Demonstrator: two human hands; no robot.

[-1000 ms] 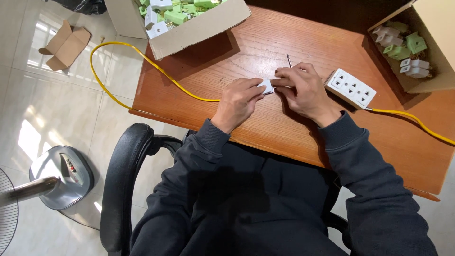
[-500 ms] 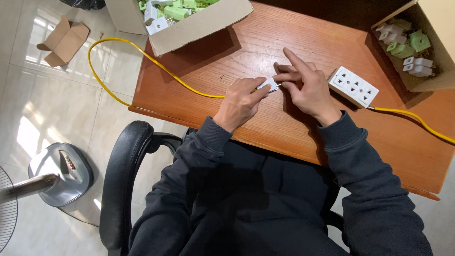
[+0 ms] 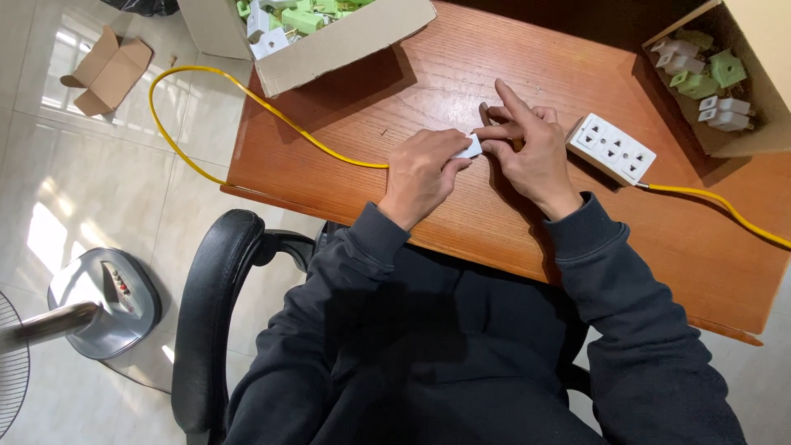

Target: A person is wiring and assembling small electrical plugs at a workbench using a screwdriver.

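Setting: pale tiled floor [image 3: 107, 189]; reddish wooden desk [image 3: 461, 74]; a person seated in a black office chair [image 3: 214, 313], seen from above.

Far left, floor: grey fan base [image 3: 103, 301]; small empty brown carton [image 3: 103, 72], flaps open.

Top left, desk edge: open cardboard box [image 3: 346, 49] holding green and white plastic plug parts.

Yellow cable [image 3: 247, 95]: loops over the floor, climbs onto the desk and runs right, under the left hand.

Left hand [image 3: 422, 169]: fingers curled, pinching the left end of a small white plug piece [image 3: 471, 148] at desk centre.

White plug piece: lies flat between the two hands, long axis roughly left to right; both hands touch it, neither nearer.

Right hand [image 3: 527, 152]: thumb and lower fingers closed on the piece's right end, index finger raised and pointing away.

White multi-socket block [image 3: 611, 148]: just right of the right hand, lying slantwise; a yellow lead runs off rightward.

Top right: second open cardboard box [image 3: 750, 136], holding green and white plug parts.
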